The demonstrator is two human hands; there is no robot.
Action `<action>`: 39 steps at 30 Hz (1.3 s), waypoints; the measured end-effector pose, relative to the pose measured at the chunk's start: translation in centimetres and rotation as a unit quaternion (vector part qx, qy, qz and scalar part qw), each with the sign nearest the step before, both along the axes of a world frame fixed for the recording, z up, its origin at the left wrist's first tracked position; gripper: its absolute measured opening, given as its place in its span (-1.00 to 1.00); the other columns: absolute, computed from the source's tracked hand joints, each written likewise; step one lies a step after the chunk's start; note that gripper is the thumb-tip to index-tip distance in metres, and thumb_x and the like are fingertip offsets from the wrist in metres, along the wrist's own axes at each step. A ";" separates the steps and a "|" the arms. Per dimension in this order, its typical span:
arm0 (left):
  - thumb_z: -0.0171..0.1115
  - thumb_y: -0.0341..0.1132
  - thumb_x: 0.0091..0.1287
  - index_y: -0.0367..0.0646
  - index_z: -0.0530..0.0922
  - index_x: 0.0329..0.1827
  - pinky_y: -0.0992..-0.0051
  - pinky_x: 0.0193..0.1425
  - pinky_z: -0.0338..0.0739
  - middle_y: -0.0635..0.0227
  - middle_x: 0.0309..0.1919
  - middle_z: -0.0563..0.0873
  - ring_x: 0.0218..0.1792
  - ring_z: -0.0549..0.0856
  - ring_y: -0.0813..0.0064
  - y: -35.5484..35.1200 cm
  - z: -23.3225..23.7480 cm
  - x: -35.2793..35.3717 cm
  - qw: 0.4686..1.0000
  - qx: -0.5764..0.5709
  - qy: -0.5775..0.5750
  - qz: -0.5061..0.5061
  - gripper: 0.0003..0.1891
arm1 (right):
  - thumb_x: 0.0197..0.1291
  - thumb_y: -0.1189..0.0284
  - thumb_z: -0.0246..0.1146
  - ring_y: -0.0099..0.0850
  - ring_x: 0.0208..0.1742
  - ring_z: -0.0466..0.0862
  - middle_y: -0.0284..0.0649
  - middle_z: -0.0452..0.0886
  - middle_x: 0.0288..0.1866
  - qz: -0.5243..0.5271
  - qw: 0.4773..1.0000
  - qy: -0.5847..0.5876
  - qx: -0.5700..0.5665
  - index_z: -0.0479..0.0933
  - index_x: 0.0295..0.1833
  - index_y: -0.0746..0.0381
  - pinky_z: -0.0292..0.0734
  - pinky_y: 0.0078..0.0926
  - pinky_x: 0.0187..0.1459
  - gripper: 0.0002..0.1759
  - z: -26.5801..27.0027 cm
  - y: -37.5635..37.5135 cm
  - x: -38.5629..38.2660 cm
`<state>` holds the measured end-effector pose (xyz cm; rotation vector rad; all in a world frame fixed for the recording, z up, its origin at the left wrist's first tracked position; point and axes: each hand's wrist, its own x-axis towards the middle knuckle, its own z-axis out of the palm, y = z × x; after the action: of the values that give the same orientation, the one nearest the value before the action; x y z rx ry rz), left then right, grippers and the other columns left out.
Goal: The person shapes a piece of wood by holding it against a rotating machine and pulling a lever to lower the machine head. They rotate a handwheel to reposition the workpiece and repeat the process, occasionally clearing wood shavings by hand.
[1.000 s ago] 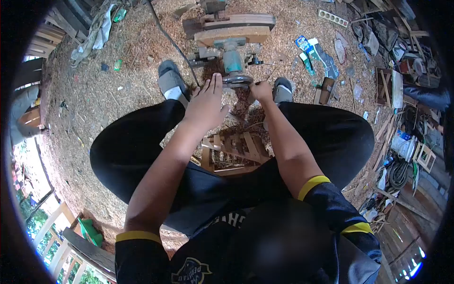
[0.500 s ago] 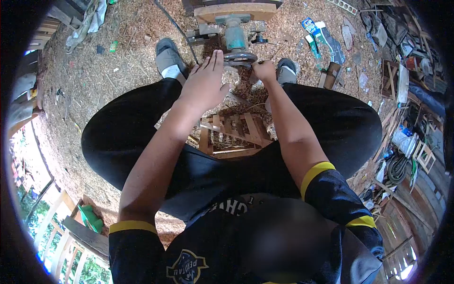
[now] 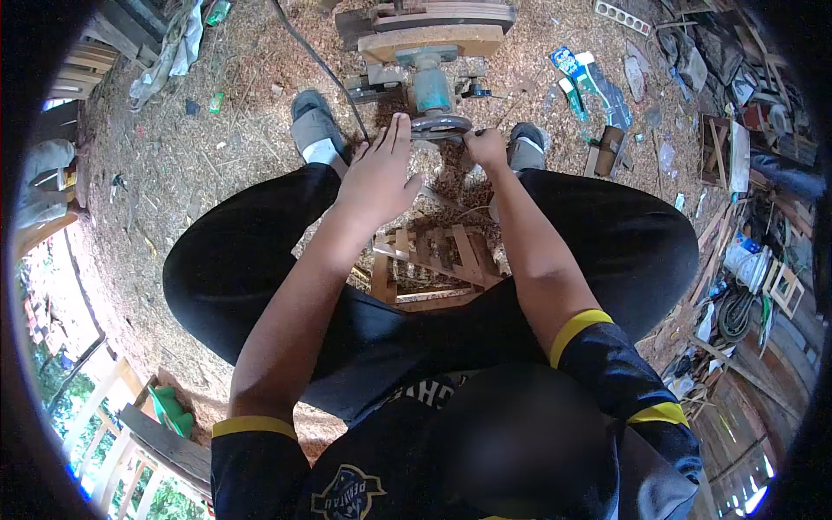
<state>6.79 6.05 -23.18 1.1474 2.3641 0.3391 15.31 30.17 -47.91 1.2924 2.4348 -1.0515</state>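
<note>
A dark metal handwheel (image 3: 440,126) sits at the near end of a teal metal shaft housing (image 3: 432,89), in front of a wooden block (image 3: 431,43). My left hand (image 3: 380,178) lies with its fingers stretched out, the fingertips right at the wheel's left rim. On the wheel's right side, my right hand (image 3: 487,149) is closed in a fist around the wheel's handle, which the fingers mostly hide. Between my legs is a small wooden slatted stool (image 3: 429,299).
A dark rod (image 3: 319,62) slants down beside my left shoe (image 3: 317,130). Wood shavings cover the ground. Blue and green packaging (image 3: 594,87) and a brown block (image 3: 607,149) lie to the right, near a coiled hose (image 3: 735,314). Another person's legs (image 3: 48,178) show at far left.
The whole view has shifted slightly, so the machine and my hands appear lower. Both hands stay at the wheel in nearly the same pose.
</note>
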 end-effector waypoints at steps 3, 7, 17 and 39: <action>0.24 -0.08 0.47 -0.49 -0.07 0.66 0.02 0.63 0.26 -0.30 0.62 0.15 0.59 0.31 -0.15 -0.1 0.1 0.1 1.000 -0.002 -0.005 0.003 -0.06 | 0.12 0.06 0.34 0.02 -0.29 0.82 0.18 0.73 -0.45 -0.001 1.000 0.009 -0.013 0.72 -0.42 0.43 0.68 -0.13 -0.11 -0.46 0.1 0.1 0.2; 0.24 -0.09 0.47 -0.49 -0.08 0.66 0.04 0.63 0.26 -0.30 0.62 0.15 0.59 0.31 -0.15 0.1 0.2 0.0 1.000 -0.005 -0.016 0.004 -0.06 | 0.13 0.00 0.33 0.11 -0.16 0.80 0.25 0.73 -0.33 -0.002 1.000 -0.014 -0.015 0.72 -0.33 0.46 0.66 -0.07 0.01 -0.39 0.7 0.1 -0.2; 0.25 -0.11 0.45 -0.48 -0.10 0.66 -0.01 0.59 0.31 -0.31 0.63 0.14 0.56 0.34 -0.17 -0.1 0.1 0.2 1.000 0.016 -0.020 0.012 -0.05 | 0.14 -0.01 0.33 0.12 -0.15 0.80 0.26 0.74 -0.30 -0.017 1.000 -0.009 -0.017 0.72 -0.30 0.47 0.65 -0.07 0.01 -0.38 1.4 -0.2 0.1; 0.13 0.04 0.50 -0.38 0.18 0.63 0.14 0.58 0.35 -0.18 0.54 0.38 0.51 0.44 -0.07 1.4 6.3 -3.0 0.989 -0.100 -0.043 -0.100 -0.19 | 0.26 0.17 0.26 0.17 0.03 0.75 0.24 0.75 -0.09 -0.080 0.988 0.127 0.030 0.71 -0.01 0.36 0.61 -0.03 0.13 -0.55 2.3 0.9 -0.5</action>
<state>3.80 7.40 -16.89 1.2333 2.1316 0.0791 14.77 31.06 -45.58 1.4775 2.5977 -1.2652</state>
